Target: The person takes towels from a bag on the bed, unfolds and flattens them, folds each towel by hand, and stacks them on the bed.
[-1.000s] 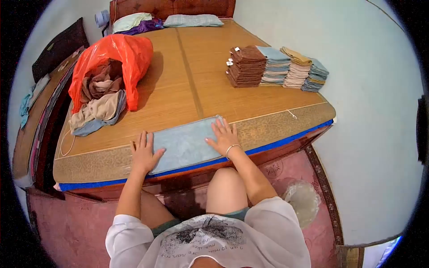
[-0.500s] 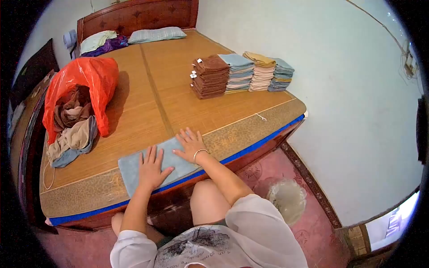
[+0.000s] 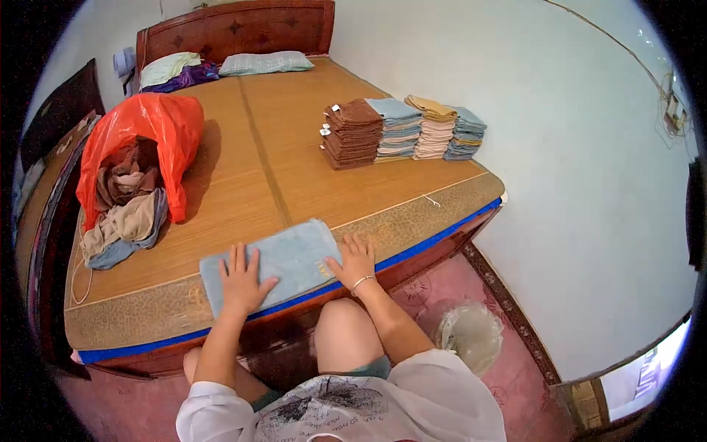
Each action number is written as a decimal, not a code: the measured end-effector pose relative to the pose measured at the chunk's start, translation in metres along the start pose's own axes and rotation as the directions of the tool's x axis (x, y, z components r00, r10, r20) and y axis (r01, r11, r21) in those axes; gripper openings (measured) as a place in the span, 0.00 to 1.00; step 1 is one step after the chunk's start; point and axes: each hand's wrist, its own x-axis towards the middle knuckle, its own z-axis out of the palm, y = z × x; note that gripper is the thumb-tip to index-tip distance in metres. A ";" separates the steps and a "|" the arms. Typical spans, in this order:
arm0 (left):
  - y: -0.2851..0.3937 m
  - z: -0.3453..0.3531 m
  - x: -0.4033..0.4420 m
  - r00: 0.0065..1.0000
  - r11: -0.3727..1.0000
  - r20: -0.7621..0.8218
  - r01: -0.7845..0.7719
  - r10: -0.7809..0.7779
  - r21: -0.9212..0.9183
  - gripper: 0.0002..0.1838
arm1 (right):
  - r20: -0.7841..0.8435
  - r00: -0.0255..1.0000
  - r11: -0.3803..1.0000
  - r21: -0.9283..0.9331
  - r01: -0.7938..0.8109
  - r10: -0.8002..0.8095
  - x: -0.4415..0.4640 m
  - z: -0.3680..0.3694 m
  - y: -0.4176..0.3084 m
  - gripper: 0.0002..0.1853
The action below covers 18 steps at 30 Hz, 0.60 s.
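A light blue towel (image 3: 291,258), folded to a flat rectangle with small yellow lettering near its right end, lies along the front edge of the bed. My left hand (image 3: 243,281) rests flat on its left part, fingers spread. At the towel's right end is my right hand (image 3: 353,261), fingers apart and pointing away from me, the thumb at the towel's edge. A bracelet circles my right wrist. Neither hand grips anything.
On the bed mat (image 3: 309,132), a red plastic bag (image 3: 173,121) spills crumpled cloths at left. Brown folded towels (image 3: 353,134) stand beside blue, pink and yellow stacks (image 3: 434,129) at back right. Pillows (image 3: 266,63) lie by the headboard. A lined bin (image 3: 471,339) stands on the floor.
The view has swung to the right. My left hand has moved from the towel's left edge onto its surface. My right hand has slid to the right end, uncovering the yellow lettering.
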 end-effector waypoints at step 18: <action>0.019 0.013 -0.008 0.998 0.999 0.049 -0.045 0.046 -0.021 0.40 | 0.006 0.984 0.979 0.102 -0.179 0.180 -0.010 -0.015 0.004 0.22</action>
